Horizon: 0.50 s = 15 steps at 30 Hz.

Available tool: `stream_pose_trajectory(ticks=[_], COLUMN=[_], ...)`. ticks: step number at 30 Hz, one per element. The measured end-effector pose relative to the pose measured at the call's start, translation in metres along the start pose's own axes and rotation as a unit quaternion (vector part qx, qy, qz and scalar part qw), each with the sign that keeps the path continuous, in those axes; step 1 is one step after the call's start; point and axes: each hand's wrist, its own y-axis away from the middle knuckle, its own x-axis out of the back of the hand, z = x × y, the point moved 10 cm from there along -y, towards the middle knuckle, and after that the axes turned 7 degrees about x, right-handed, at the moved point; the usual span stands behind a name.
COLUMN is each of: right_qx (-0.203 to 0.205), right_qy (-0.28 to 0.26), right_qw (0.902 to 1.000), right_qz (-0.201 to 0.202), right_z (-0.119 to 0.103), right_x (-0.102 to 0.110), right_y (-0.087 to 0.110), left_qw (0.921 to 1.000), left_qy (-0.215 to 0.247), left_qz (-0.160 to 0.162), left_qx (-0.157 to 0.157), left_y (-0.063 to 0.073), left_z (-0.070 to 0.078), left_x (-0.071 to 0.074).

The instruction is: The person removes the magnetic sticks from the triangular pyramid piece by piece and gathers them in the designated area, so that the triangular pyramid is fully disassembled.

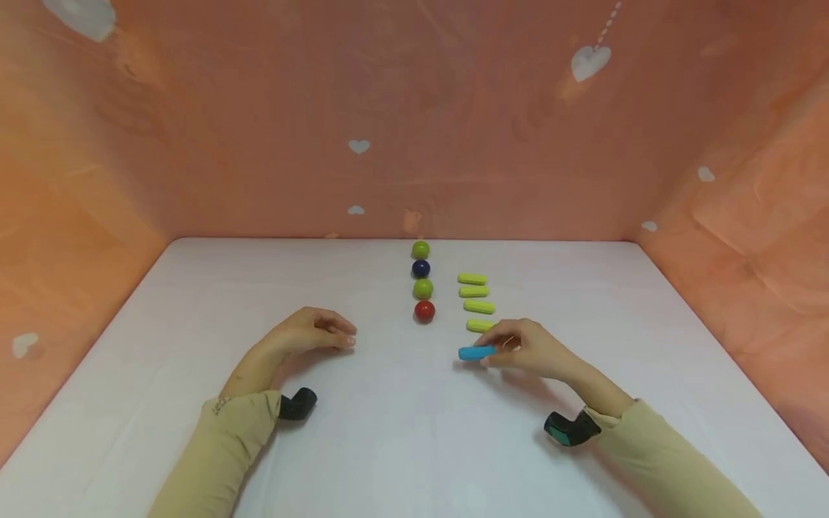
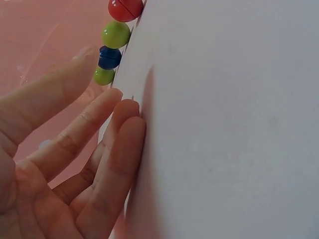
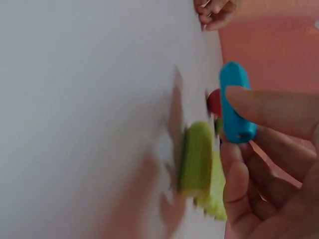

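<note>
A short blue stick (image 1: 476,352) is pinched between the thumb and fingertips of my right hand (image 1: 527,349), held just above the white table. In the right wrist view the blue stick (image 3: 234,102) shows a small hole in its near end. The nearest yellow-green stick (image 1: 480,325) lies just beyond that hand, partly covered by its fingers. My left hand (image 1: 311,331) hovers low over the table with loosely bent fingers and nothing in them. To its right, a glossy red ball (image 1: 424,311) ends a row of balls.
Behind the red ball stand a green ball (image 1: 423,288), a dark blue ball (image 1: 421,269) and another green ball (image 1: 420,250). More yellow-green sticks (image 1: 473,291) lie in a column right of them. An orange cloth (image 1: 414,129) surrounds the white table (image 1: 388,446).
</note>
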Motion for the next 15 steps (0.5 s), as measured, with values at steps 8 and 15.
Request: stream_pose_trajectory(ticks=[8,15], right_qx=[0.005,0.001], right_qy=[0.042,0.050], right_qw=[0.9988,0.9987], right_qz=[-0.023,-0.006], right_z=[0.008,0.008], right_x=[-0.004,-0.008], right_y=[0.016,0.020], left_qw=[1.0000,1.0000], left_qy=[-0.003,0.001], left_qz=[-0.006,-0.002], left_qx=[-0.006,0.003], left_y=[0.002,0.002], left_z=[0.003,0.003], left_x=[0.000,0.000])
